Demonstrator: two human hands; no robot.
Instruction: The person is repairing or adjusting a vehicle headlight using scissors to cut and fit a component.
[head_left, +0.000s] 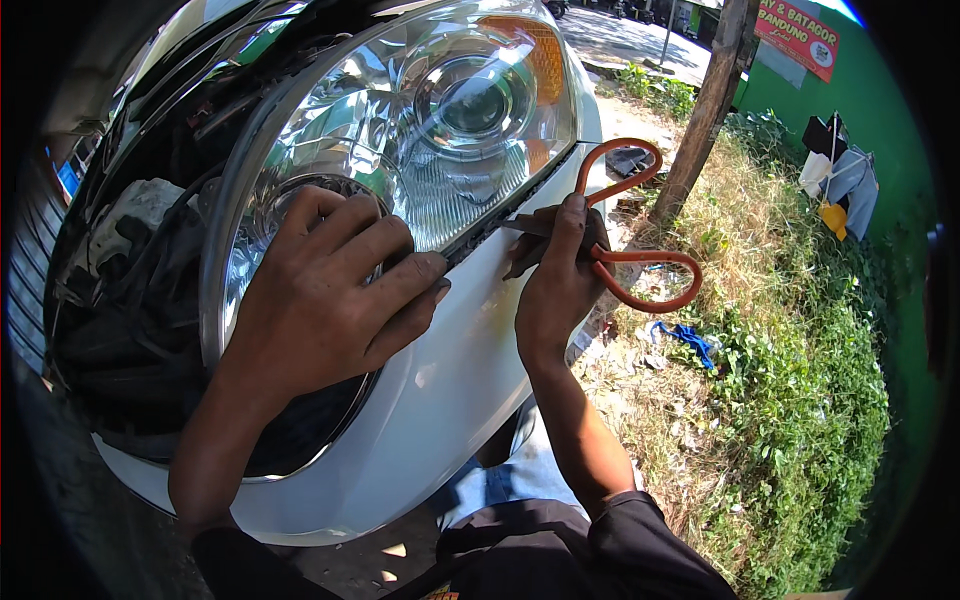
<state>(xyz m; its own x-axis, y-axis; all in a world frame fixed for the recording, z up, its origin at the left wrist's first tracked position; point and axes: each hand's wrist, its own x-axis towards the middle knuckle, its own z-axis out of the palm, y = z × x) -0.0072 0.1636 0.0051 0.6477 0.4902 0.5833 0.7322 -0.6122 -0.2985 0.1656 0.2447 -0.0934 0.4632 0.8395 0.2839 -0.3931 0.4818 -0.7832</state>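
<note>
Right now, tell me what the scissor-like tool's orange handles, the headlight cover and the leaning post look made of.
Tool handles: probably metal rod under smooth plastic or rubber; the loops are round and evenly coloured.
Headlight cover: glossy clear plastic, possibly glass; it is see-through, with bright glare.
Post: apparently rough, unpainted wood, judging by its brown, uneven surface.

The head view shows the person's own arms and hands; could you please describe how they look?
The left hand and the right hand are bare, as are the forearms: nothing is seen worn on them. Higher up, a black left sleeve and a black right sleeve show, with no markings visible.
</note>
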